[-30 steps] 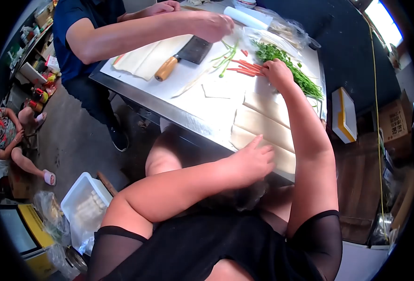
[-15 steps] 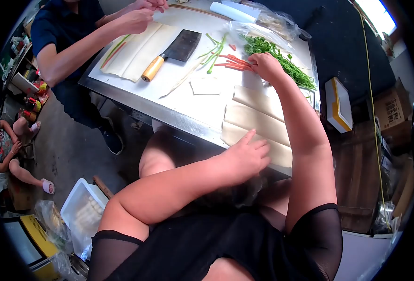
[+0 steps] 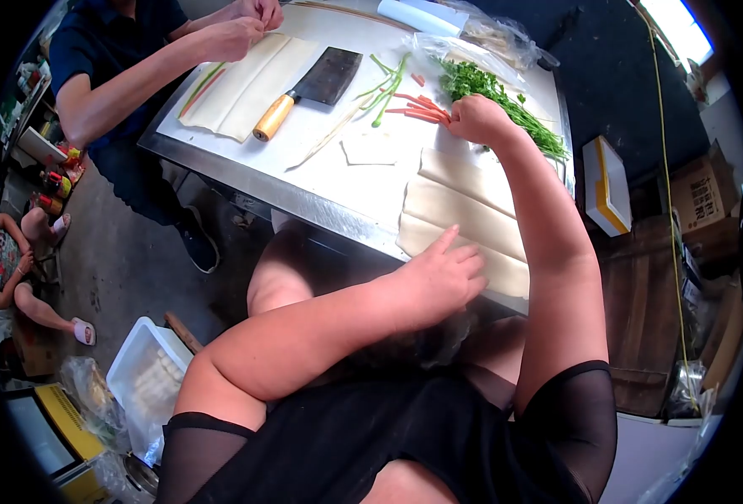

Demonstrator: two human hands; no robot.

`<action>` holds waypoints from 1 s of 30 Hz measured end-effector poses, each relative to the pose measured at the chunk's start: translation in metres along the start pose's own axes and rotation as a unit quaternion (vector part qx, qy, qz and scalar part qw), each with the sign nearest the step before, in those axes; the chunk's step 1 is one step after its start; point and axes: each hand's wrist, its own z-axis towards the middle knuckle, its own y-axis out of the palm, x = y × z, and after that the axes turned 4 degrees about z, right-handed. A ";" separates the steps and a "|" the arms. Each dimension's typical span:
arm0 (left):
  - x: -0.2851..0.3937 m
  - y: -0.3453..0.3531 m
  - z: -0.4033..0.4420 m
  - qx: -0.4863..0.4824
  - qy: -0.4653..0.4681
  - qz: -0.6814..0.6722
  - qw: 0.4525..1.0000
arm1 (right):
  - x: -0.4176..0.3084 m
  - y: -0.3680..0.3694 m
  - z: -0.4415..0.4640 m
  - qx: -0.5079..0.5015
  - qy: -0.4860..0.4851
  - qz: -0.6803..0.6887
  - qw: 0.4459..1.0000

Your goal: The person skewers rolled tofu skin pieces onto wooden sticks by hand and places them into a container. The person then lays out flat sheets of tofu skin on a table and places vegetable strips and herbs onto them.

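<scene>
My right hand (image 3: 476,120) is closed over the right ends of several red strips (image 3: 422,109), beside the bunch of green herbs (image 3: 493,92); its fingertips pinch the strips. My left hand (image 3: 440,277) is open, fingers apart, over the near edge of the pale dough sheets (image 3: 464,206), which lie side by side at the table's near right. Thin green stems (image 3: 386,91) lie left of the red strips. A cleaver (image 3: 325,77) with a wooden handle rests further left, next to another dough sheet (image 3: 250,92) with a red and a green strip on it.
Across the white table (image 3: 329,189), a co-worker's hands (image 3: 241,29) are held over the far left dough. A rolled white sheet (image 3: 422,17) and plastic bags (image 3: 506,42) lie at the back. A white tub (image 3: 149,386) is on the floor at left, and another person sits far left.
The co-worker's arm has drawn back to the left from over the cleaver. My right hand has closed more on the red strips, whose ends have bunched together. The view has shifted slightly.
</scene>
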 end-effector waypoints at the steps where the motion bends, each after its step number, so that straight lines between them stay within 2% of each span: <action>1: 0.000 0.000 0.000 0.003 -0.001 0.000 1.000 | 0.000 0.000 -0.001 0.017 -0.007 -0.010 1.000; 2: 0.000 0.000 -0.001 0.006 -0.001 0.000 1.000 | 0.003 0.002 0.000 0.017 -0.007 -0.010 1.000; 4: -0.001 0.000 -0.002 0.007 -0.003 -0.001 1.000 | 0.016 0.004 -0.001 0.021 0.006 0.115 0.993; 5: -0.001 0.000 -0.002 0.008 -0.004 -0.002 1.000 | 0.023 0.004 -0.001 0.021 0.005 0.114 0.993; 7: -0.001 -0.002 -0.002 0.005 -0.008 -0.004 1.000 | 0.032 0.003 -0.002 0.032 -0.004 0.241 0.970; 8: -0.002 -0.003 -0.002 0.002 -0.011 -0.005 1.000 | 0.037 0.004 -0.003 0.032 -0.004 0.240 0.970; 10: -0.003 -0.005 0.000 -0.001 -0.011 -0.010 1.000 | 0.042 0.005 -0.006 0.025 0.044 0.331 0.942; 11: -0.002 -0.004 0.000 -0.006 -0.012 -0.016 1.000 | 0.042 0.011 -0.010 0.024 0.046 0.332 0.942; 13: -0.002 -0.003 0.000 -0.003 -0.010 -0.015 1.000 | 0.036 0.024 -0.015 0.094 0.012 0.329 0.939; 17: -0.003 -0.002 0.000 -0.005 -0.011 -0.007 1.000 | 0.032 0.032 -0.017 0.123 -0.056 0.247 0.960; 19: -0.003 -0.003 0.000 -0.009 -0.011 -0.005 1.000 | 0.036 0.035 -0.010 0.167 -0.099 0.115 0.974; 22: -0.004 -0.003 0.002 -0.009 -0.013 -0.006 1.000 | 0.038 0.035 -0.002 0.147 -0.137 0.054 0.978; 26: -0.005 -0.002 0.000 0.005 -0.013 -0.015 1.000 | 0.032 0.030 -0.012 0.167 -0.183 0.091 0.964; 28: -0.004 -0.004 0.001 0.001 -0.013 -0.020 1.000 | 0.021 0.009 -0.020 0.023 -0.101 0.137 0.985; 30: -0.003 -0.004 0.002 -0.004 -0.012 -0.024 1.000 | 0.026 0.009 -0.013 -0.007 -0.065 0.176 0.982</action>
